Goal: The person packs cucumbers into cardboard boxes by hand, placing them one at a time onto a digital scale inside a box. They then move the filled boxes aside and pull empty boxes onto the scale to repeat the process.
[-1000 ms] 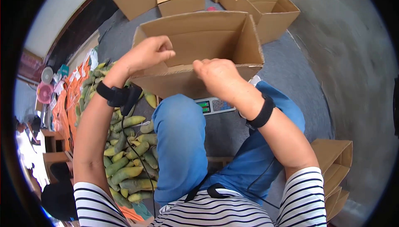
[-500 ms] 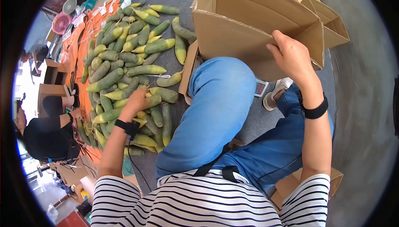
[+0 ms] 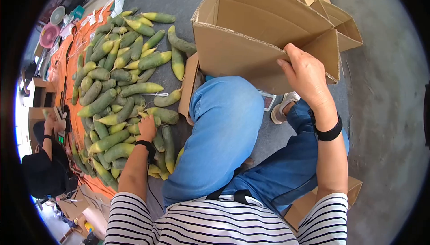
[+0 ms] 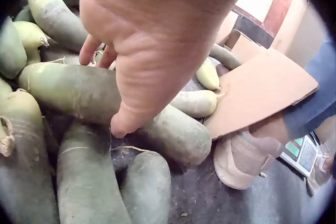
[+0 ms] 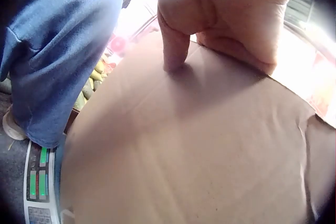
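Note:
On the left, my left hand (image 3: 147, 129) reaches into a pile of green radishes (image 3: 101, 104). The left wrist view shows its thumb on the near side and its fingers on the far side of a thick green radish (image 4: 79, 90), which it grips where it lies among the others. My right hand (image 3: 307, 74) pinches the upper edge of a large open cardboard box (image 3: 242, 50), thumb on the outer face and fingers over the rim. That outer face (image 5: 199, 140) fills most of the right wrist view. The box leans beyond my knees.
A digital scale (image 3: 268, 100) sits below the box, near my shoe (image 3: 282, 109). An upright cardboard piece (image 3: 188, 83) stands between the radishes and my leg. More boxes (image 3: 345, 23) are behind. An orange tarp (image 3: 67, 61) lies beyond the pile; another person (image 3: 40, 169) is at far left.
My left hand has left the box and come down onto a radish in the pile. The right hand stays on the box's edge, and the box now tilts. The head view has turned left.

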Demonstrator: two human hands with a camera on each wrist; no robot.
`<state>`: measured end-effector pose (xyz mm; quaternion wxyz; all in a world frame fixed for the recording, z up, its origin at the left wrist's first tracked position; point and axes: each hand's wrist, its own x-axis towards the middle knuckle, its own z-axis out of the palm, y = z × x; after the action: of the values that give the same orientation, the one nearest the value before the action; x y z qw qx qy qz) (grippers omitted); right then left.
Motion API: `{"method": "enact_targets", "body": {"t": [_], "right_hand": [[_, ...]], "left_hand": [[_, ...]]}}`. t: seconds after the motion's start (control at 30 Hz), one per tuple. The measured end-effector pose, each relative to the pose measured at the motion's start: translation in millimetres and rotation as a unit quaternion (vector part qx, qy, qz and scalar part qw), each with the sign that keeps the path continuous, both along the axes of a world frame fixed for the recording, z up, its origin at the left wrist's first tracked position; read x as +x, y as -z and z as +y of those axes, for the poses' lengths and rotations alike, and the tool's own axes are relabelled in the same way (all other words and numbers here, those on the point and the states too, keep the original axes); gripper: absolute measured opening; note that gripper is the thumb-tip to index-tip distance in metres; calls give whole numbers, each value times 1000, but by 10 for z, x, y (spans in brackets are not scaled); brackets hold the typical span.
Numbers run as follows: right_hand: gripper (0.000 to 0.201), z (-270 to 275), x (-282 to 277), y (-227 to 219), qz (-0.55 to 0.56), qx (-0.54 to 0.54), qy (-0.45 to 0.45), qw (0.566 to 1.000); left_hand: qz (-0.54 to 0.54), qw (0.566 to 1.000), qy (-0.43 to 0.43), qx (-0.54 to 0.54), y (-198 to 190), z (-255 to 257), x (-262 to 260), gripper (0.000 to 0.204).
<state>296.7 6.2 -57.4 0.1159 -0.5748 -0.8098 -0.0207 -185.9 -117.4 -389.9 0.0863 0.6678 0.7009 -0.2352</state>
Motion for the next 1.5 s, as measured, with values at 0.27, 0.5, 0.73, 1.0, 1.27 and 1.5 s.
{"method": "enact_targets", "body": {"t": [0.27, 0.5, 0.73, 1.0, 1.27, 1.5], "right_hand": [[20, -3, 33, 46, 11, 18, -10, 1000], [22, -3, 63, 101, 24, 21, -14, 999], [21, -36, 71, 127, 18, 31, -8, 999], [20, -53, 67, 95, 8, 32, -10, 999], [20, -33, 91, 133, 16, 41, -17, 999], [20, -36, 64, 98, 22, 38, -28, 999]], "left_hand": [[-170, 977, -19, 127, -723, -152, 182, 58], [-386, 833, -183, 351, -1824, 136, 178, 61], [-647, 604, -69, 460, -3721, 704, 1320, 43], [-806, 510, 18, 300, -4020, 1452, 2578, 41], [-510, 737, 103, 432, -3452, 1664, 2281, 42], [-518, 801, -55, 295, -2438, 696, 979, 30]]}}
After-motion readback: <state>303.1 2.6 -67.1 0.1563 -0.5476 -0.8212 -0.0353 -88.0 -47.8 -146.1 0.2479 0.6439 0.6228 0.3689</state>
